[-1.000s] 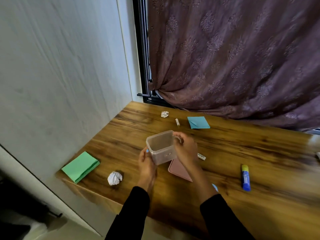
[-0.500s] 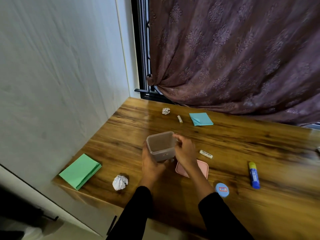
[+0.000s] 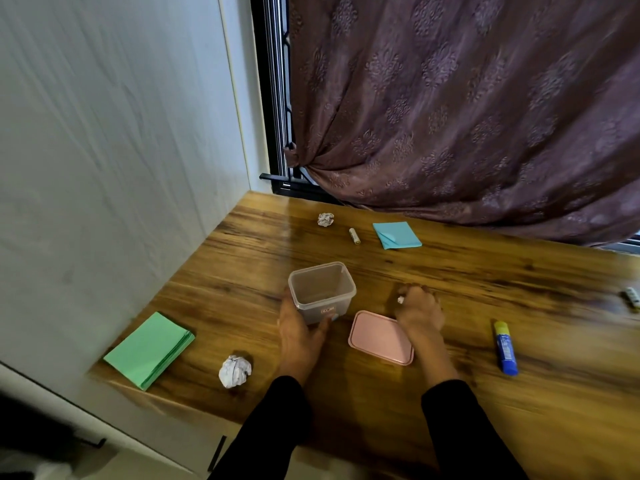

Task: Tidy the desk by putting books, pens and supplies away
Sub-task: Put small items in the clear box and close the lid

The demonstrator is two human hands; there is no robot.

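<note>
Nothing stowed yet: clear container (image 3: pixel 322 289) stands empty on counter (image 3: pixel 450 271), gripped by left hand (image 3: pixel 299 332); pink lid (image 3: pixel 381 337) off beside it. Right hand (image 3: pixel 417 306) pinches a small white stick (image 3: pixel 400 300). Outstanding: glue stick (image 3: pixel 505 348), blue notes (image 3: pixel 396 234), green paper (image 3: pixel 150 349), two paper wads (image 3: pixel 234 371).

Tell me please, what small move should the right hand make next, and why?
Probably lift the small white stick it grips and drop it into the tub. The right hand is curled around the stick on the desk, the left hand steadies the tub, and the lid lies off beside it.
</note>
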